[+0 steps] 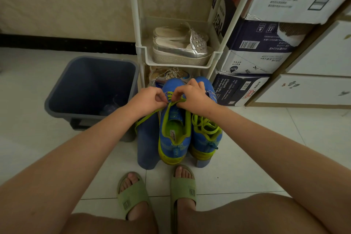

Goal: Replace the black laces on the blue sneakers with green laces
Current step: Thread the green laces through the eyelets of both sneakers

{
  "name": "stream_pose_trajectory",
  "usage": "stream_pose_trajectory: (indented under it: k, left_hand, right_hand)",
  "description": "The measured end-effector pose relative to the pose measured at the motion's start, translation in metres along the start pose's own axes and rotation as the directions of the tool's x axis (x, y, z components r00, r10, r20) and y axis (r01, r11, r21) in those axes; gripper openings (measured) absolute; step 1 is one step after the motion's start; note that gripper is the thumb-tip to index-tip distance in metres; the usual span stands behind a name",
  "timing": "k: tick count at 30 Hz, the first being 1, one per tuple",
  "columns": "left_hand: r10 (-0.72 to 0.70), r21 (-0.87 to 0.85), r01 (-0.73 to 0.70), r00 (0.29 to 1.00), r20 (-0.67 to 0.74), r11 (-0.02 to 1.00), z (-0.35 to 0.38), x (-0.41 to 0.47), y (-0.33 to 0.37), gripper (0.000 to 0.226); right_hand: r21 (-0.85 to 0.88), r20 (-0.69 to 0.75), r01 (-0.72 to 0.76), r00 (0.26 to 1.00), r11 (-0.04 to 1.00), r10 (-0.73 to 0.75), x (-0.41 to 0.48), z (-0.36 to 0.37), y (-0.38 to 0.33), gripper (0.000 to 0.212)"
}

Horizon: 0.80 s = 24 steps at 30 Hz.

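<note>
Green laces [207, 126] near "570mlx24" carton [237, 92]

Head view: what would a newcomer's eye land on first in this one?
The blue sneakers on a blue stool at centre, bright with yellow-green trim. The left hand and right hand pinch a green lace over one sneaker; the other sneaker already carries green lacing. A dark bin stands to the left, and silver platform shoes sit in the white rack behind.
</note>
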<state>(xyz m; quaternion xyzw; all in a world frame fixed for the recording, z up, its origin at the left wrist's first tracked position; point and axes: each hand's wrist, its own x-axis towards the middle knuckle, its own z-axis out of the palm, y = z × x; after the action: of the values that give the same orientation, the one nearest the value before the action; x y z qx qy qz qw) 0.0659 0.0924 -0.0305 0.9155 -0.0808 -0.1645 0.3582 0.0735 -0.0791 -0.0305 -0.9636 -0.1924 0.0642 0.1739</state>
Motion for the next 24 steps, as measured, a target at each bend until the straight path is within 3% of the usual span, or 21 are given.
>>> stream_pose_trajectory:
  k: [9, 14, 17, 20, 24]
  left_hand:
    - [-0.059, 0.031, 0.059, 0.998, -0.011, 0.998, 0.003, 0.0045, -0.0014, 0.014]
    - [-0.107, -0.009, 0.109, 0.987, 0.122, 0.994, 0.0023, 0.0093, -0.004, 0.02]
    - [-0.073, -0.033, 0.078, 0.988, 0.137, 0.996, -0.0031, 0.0079, -0.0074, 0.013]
    - [-0.03, -0.008, 0.031, 0.988, 0.152, 0.999, -0.0037, 0.0032, -0.009, 0.021]
    - [0.026, 0.112, -0.033, 0.998, 0.065, 0.993, 0.0025, 0.0006, -0.0071, 0.022]
  right_hand:
    - [0.033, 0.002, -0.043, 0.999, 0.999, 0.043, -0.0002, 0.0035, 0.0008, 0.014]
    - [0.022, 0.065, -0.079, 0.995, 0.997, 0.077, 0.0018, 0.0072, -0.0012, 0.016]
    - [0.048, 0.098, -0.127, 0.988, 0.991, 0.122, 0.0042, 0.0069, -0.0018, 0.018]
    - [0.02, 0.113, -0.154, 0.982, 0.988, 0.151, 0.006, 0.0064, -0.0045, 0.02]
    - [-0.026, 0.128, -0.146, 0.981, 0.989, 0.148, 0.0061, 0.0056, -0.0081, 0.024]
